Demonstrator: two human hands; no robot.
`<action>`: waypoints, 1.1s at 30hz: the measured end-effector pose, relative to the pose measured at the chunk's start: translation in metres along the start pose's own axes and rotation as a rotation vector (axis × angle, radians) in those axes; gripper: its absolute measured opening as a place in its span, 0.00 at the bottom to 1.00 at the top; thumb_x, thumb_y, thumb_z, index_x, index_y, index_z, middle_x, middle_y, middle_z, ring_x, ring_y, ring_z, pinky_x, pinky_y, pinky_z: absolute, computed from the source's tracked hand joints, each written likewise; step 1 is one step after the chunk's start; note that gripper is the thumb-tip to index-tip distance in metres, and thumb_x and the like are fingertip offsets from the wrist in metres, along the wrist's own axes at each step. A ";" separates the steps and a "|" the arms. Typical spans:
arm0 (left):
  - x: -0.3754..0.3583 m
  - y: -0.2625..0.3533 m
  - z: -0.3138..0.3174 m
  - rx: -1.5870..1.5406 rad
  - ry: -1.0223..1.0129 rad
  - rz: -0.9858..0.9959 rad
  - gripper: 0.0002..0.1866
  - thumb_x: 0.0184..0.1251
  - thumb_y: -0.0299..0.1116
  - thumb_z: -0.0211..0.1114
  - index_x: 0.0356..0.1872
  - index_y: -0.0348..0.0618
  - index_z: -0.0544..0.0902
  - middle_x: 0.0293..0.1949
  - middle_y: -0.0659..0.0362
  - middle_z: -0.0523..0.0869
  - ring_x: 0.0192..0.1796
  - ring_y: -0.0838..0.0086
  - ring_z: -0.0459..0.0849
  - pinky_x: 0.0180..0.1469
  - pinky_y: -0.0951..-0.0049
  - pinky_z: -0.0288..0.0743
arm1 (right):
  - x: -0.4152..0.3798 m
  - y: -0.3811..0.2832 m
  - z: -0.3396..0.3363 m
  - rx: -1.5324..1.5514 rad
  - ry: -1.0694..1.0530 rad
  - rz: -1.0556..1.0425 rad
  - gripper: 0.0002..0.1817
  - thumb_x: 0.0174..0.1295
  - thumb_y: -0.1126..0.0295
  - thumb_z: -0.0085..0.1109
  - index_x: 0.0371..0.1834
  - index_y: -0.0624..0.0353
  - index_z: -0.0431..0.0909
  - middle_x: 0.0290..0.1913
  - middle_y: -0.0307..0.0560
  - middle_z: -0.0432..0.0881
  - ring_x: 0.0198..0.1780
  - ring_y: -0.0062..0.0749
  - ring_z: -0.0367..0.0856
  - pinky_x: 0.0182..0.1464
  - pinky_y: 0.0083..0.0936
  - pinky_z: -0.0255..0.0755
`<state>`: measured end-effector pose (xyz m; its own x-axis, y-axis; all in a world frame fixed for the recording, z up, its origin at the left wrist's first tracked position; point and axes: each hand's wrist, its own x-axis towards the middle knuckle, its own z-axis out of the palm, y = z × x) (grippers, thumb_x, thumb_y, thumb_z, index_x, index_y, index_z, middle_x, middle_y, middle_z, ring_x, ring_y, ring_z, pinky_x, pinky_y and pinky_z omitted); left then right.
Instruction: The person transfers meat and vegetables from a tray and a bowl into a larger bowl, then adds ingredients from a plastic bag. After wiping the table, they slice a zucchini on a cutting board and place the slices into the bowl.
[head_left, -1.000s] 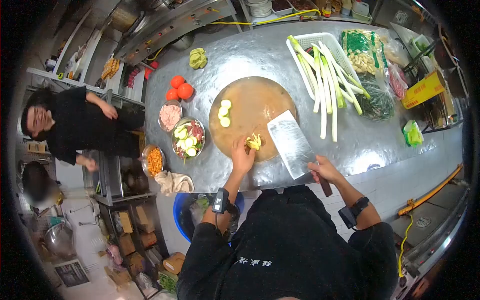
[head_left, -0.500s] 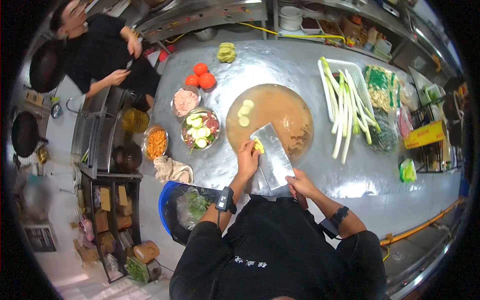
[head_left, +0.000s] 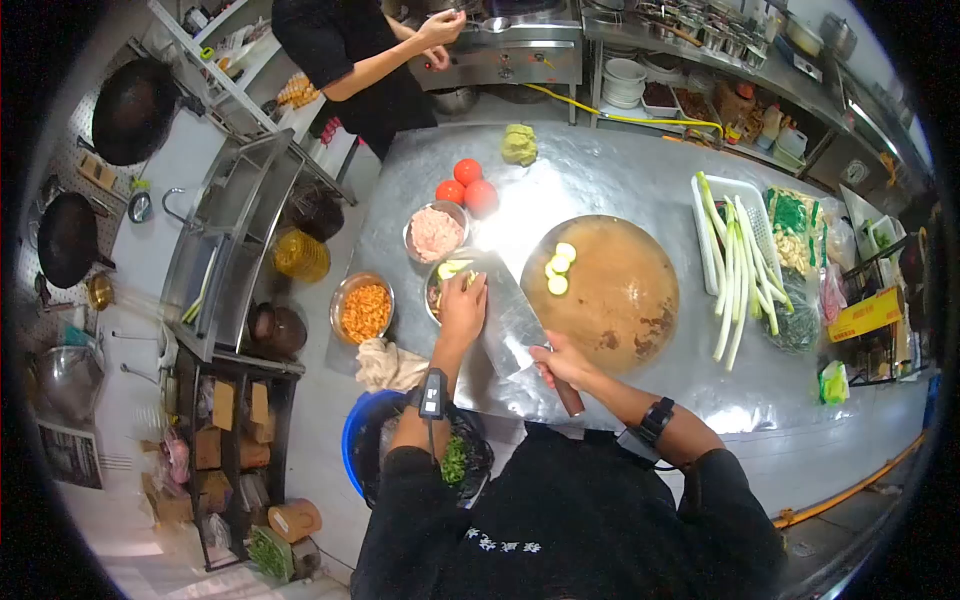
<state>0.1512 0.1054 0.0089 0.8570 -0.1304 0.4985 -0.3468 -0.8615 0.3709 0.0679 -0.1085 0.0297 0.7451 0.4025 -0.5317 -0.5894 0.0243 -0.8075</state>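
Observation:
My right hand (head_left: 563,362) grips the handle of a wide cleaver (head_left: 508,318), its blade slanting up and left off the round chopping board (head_left: 640,280). My left hand (head_left: 463,308) is at the blade's upper left edge, over a bowl of sliced vegetables (head_left: 453,268) that it largely hides. Its fingers are bent close together; whatever they hold is hidden. Several pale green slices (head_left: 558,284) lie at the board's left side. Beyond the covered bowl stands a bowl of minced meat (head_left: 436,234), and to its left a bowl of chopped orange food (head_left: 365,312).
Tomatoes (head_left: 467,172) and a green lump (head_left: 519,145) lie at the back. Scallions (head_left: 738,270) rest across a white basket (head_left: 706,283) at right. A cloth (head_left: 388,366) and blue bin (head_left: 352,455) are front left. A co-worker (head_left: 350,60) stands behind the table.
Both hands and the cleaver have moved left, from the board to the vegetable bowl. The yellow-green pieces by my left fingers are now mostly hidden. The view has shifted, and the co-worker's arms have moved.

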 end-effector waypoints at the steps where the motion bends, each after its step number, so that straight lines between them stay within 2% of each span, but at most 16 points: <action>1: 0.000 -0.010 0.003 -0.008 0.020 -0.010 0.13 0.58 0.29 0.64 0.45 0.45 0.84 0.45 0.51 0.79 0.49 0.55 0.75 0.52 0.59 0.70 | 0.002 -0.001 0.000 0.002 0.018 0.000 0.07 0.65 0.70 0.52 0.44 0.57 0.68 0.20 0.36 0.68 0.15 0.19 0.67 0.14 0.21 0.65; 6: -0.013 -0.047 0.014 -0.028 -0.011 -0.005 0.11 0.57 0.29 0.65 0.42 0.43 0.84 0.47 0.53 0.79 0.51 0.54 0.73 0.56 0.57 0.68 | -0.016 -0.004 -0.023 -0.038 0.137 -0.031 0.08 0.65 0.71 0.51 0.45 0.60 0.67 0.19 0.37 0.69 0.14 0.20 0.66 0.14 0.21 0.64; 9: -0.005 -0.025 -0.001 0.057 0.052 0.021 0.10 0.57 0.29 0.64 0.41 0.43 0.85 0.52 0.48 0.77 0.53 0.53 0.71 0.57 0.56 0.66 | -0.043 -0.005 -0.049 -0.087 0.200 -0.112 0.08 0.64 0.72 0.52 0.44 0.61 0.69 0.19 0.37 0.70 0.14 0.20 0.68 0.15 0.21 0.65; 10: -0.003 -0.020 0.000 0.054 0.089 0.030 0.12 0.56 0.29 0.63 0.43 0.44 0.83 0.51 0.48 0.76 0.55 0.52 0.69 0.59 0.54 0.63 | -0.054 0.002 -0.061 -0.087 0.215 -0.125 0.08 0.64 0.71 0.52 0.44 0.61 0.69 0.19 0.37 0.70 0.14 0.20 0.68 0.15 0.21 0.65; 13: 0.009 0.011 0.001 -0.015 0.087 0.051 0.14 0.56 0.28 0.63 0.45 0.44 0.82 0.49 0.48 0.77 0.54 0.52 0.70 0.59 0.54 0.63 | -0.089 0.028 -0.096 -0.050 0.289 -0.107 0.08 0.64 0.71 0.52 0.43 0.61 0.70 0.19 0.36 0.70 0.14 0.19 0.68 0.16 0.21 0.66; 14: 0.014 0.019 0.005 -0.138 -0.003 0.069 0.13 0.57 0.27 0.63 0.45 0.44 0.81 0.50 0.49 0.76 0.53 0.51 0.71 0.60 0.55 0.64 | -0.101 0.036 -0.105 -0.029 0.309 -0.091 0.08 0.64 0.70 0.52 0.42 0.61 0.70 0.19 0.36 0.70 0.14 0.20 0.68 0.16 0.21 0.66; 17: 0.012 0.049 0.040 -0.181 -0.175 0.126 0.17 0.55 0.28 0.63 0.48 0.44 0.80 0.50 0.48 0.76 0.54 0.50 0.71 0.60 0.54 0.65 | -0.129 0.066 -0.128 0.026 0.365 -0.032 0.08 0.64 0.69 0.54 0.41 0.60 0.71 0.18 0.36 0.70 0.14 0.20 0.69 0.16 0.22 0.67; 18: 0.010 0.060 0.055 -0.218 -0.261 0.021 0.24 0.52 0.31 0.66 0.54 0.46 0.76 0.54 0.46 0.73 0.56 0.47 0.70 0.60 0.53 0.66 | -0.131 0.088 -0.140 0.019 0.379 -0.041 0.08 0.64 0.68 0.55 0.40 0.60 0.71 0.18 0.36 0.70 0.14 0.21 0.69 0.16 0.22 0.68; 21: 0.021 0.098 0.084 -0.134 -0.258 -0.058 0.31 0.51 0.36 0.69 0.60 0.49 0.73 0.58 0.44 0.69 0.57 0.46 0.69 0.60 0.53 0.67 | -0.152 0.120 -0.145 0.008 0.472 -0.017 0.10 0.63 0.66 0.58 0.38 0.60 0.71 0.17 0.37 0.71 0.14 0.22 0.70 0.16 0.24 0.68; 22: 0.026 0.104 0.087 -0.091 -0.283 -0.070 0.30 0.53 0.39 0.68 0.60 0.50 0.73 0.59 0.45 0.70 0.61 0.48 0.67 0.62 0.54 0.63 | -0.155 0.124 -0.144 0.052 0.469 -0.011 0.12 0.63 0.64 0.60 0.37 0.60 0.71 0.17 0.38 0.71 0.14 0.23 0.71 0.16 0.24 0.68; 26: 0.044 0.114 0.094 0.011 -0.403 -0.079 0.27 0.52 0.39 0.67 0.56 0.51 0.76 0.57 0.46 0.71 0.58 0.51 0.69 0.60 0.58 0.65 | -0.157 0.137 -0.142 0.041 0.450 -0.004 0.11 0.63 0.65 0.59 0.38 0.60 0.71 0.16 0.38 0.71 0.15 0.24 0.73 0.15 0.24 0.68; 29: 0.037 0.109 0.106 0.058 -0.355 -0.058 0.23 0.52 0.38 0.67 0.53 0.50 0.78 0.55 0.46 0.72 0.57 0.51 0.69 0.60 0.57 0.65 | -0.158 0.140 -0.145 0.102 0.402 -0.049 0.11 0.64 0.66 0.58 0.39 0.61 0.70 0.17 0.39 0.72 0.15 0.24 0.73 0.16 0.23 0.68; 30: 0.031 0.107 0.107 0.057 -0.347 -0.005 0.22 0.52 0.37 0.67 0.50 0.49 0.79 0.55 0.46 0.72 0.56 0.51 0.70 0.59 0.56 0.66 | -0.159 0.138 -0.146 0.112 0.399 -0.038 0.12 0.63 0.65 0.58 0.40 0.62 0.70 0.18 0.39 0.73 0.15 0.24 0.74 0.16 0.23 0.68; 33: 0.010 0.127 0.081 0.107 -0.123 0.209 0.22 0.50 0.36 0.68 0.50 0.48 0.80 0.55 0.43 0.72 0.56 0.51 0.71 0.59 0.56 0.66 | -0.157 0.135 -0.150 0.096 0.400 0.008 0.13 0.62 0.65 0.59 0.41 0.62 0.71 0.20 0.41 0.75 0.16 0.25 0.75 0.16 0.23 0.69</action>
<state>0.1466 -0.0452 -0.0020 0.8130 -0.3644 0.4541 -0.4847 -0.8557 0.1811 -0.0821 -0.3054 -0.0338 0.7921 0.0161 -0.6102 -0.6077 0.1156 -0.7857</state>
